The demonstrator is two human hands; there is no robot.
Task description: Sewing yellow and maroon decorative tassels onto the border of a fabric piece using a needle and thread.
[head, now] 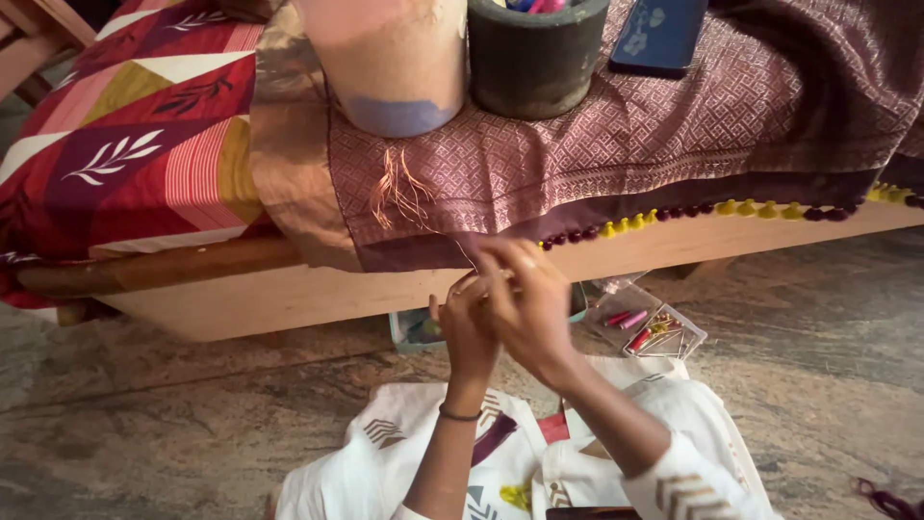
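Observation:
My left hand [466, 327] and my right hand [527, 300] are raised together at the hanging edge of a maroon patterned cloth [616, 144] draped over a wooden bed edge [289, 294]. Both hands pinch the cloth's dark border, fingers closed close to one another; what thin thing lies between the fingers I cannot make out. A row of small yellow and purple pom-poms [693, 210] runs along the border to the right of my hands. Loose orange threads [399, 188] hang from the cloth to the left.
On the cloth stand a pale cylinder [390, 58], a dark grey pot [534, 58] and a dark blue flat case [659, 34]. A red patterned bedcover [135, 125] lies left. A clear box with threads [650, 327] sits on the stone floor [818, 366].

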